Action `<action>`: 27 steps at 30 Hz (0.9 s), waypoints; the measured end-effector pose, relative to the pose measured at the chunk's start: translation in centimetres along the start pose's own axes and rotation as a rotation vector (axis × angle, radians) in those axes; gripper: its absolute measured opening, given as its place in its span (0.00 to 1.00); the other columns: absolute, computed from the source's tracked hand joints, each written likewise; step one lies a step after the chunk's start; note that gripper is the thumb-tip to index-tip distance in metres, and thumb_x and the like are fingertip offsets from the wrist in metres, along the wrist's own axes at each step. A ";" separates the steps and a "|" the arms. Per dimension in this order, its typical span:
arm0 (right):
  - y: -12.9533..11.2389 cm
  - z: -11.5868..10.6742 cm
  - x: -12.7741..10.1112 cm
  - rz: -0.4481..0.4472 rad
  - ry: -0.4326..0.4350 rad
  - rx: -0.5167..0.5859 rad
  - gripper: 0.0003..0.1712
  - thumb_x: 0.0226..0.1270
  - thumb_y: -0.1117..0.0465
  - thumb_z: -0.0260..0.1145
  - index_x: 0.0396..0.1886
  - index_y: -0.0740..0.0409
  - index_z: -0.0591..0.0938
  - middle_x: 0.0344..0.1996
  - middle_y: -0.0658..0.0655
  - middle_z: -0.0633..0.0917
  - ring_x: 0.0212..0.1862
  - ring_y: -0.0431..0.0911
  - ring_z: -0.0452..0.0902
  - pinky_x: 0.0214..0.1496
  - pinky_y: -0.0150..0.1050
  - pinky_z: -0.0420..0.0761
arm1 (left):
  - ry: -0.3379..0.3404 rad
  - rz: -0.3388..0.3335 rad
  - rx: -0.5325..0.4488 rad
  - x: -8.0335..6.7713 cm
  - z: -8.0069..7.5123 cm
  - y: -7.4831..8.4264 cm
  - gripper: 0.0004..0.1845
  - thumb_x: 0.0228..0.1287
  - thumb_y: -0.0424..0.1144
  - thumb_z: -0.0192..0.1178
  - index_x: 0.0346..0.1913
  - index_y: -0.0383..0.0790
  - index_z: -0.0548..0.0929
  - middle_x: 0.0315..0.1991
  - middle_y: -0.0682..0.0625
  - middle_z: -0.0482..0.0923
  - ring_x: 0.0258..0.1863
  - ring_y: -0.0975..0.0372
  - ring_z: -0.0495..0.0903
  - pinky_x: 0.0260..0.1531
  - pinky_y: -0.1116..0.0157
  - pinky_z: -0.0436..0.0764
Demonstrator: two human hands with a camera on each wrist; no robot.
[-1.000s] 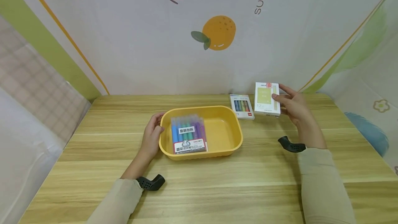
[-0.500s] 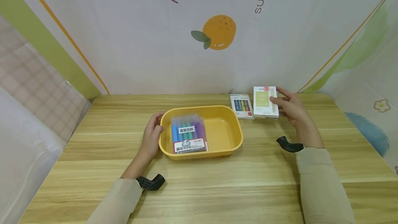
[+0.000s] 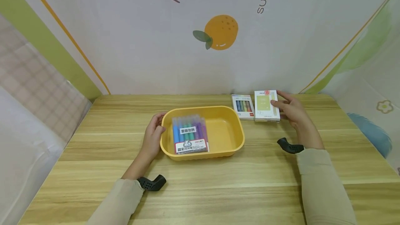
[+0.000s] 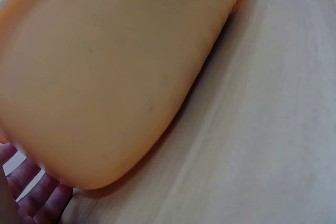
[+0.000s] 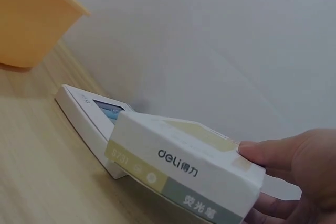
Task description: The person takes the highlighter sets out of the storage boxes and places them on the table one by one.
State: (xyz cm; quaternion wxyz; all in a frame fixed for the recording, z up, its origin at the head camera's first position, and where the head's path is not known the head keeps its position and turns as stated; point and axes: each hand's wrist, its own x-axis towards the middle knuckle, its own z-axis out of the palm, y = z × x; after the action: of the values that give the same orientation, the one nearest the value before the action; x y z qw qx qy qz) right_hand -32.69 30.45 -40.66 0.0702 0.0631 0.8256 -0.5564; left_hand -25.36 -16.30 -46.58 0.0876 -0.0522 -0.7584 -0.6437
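A yellow plastic basket (image 3: 226,138) sits mid-table, with a clear pack of colored highlighters (image 3: 189,134) lying in its left half. My left hand (image 3: 153,134) holds the basket's left end, thumb over the rim and fingers around the outside. In the left wrist view the basket's outer wall (image 4: 105,77) fills much of the picture, with fingers (image 4: 44,192) against it. My right hand (image 3: 293,110) grips a white and yellow-green highlighter box (image 3: 264,104) by its right side, tilted just above the table. Beside its left edge lies a flat white box with a window showing colored pens (image 3: 244,114).
The wood-grain table (image 3: 218,190) meets a white printed cloth (image 3: 140,44) hanging along its back edge. The windowed box and the held box are close to that cloth. Another cloth hangs at each side.
My right hand has lowered the highlighter box toward the table and slightly left, closer to the windowed box. The left hand and the basket have stayed put.
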 end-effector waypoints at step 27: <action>1.0 0.1 0.4 0.015 -0.016 -0.015 0.45 0.76 0.48 0.59 0.83 0.47 0.48 0.44 0.43 0.77 0.35 0.32 0.81 0.37 0.30 0.84 | 0.003 -0.013 0.021 0.0 0.0 0.1 0.28 0.63 0.28 0.41 0.68 0.32 0.70 0.61 0.35 0.75 0.54 0.56 0.72 0.48 0.79 0.74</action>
State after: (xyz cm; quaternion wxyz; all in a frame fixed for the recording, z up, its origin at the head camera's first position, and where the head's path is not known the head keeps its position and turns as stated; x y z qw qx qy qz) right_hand -32.85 30.76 -41.65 0.0813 0.0642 0.8288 -0.5499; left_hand -25.33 -16.28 -46.52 0.0853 -0.0455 -0.7652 -0.6365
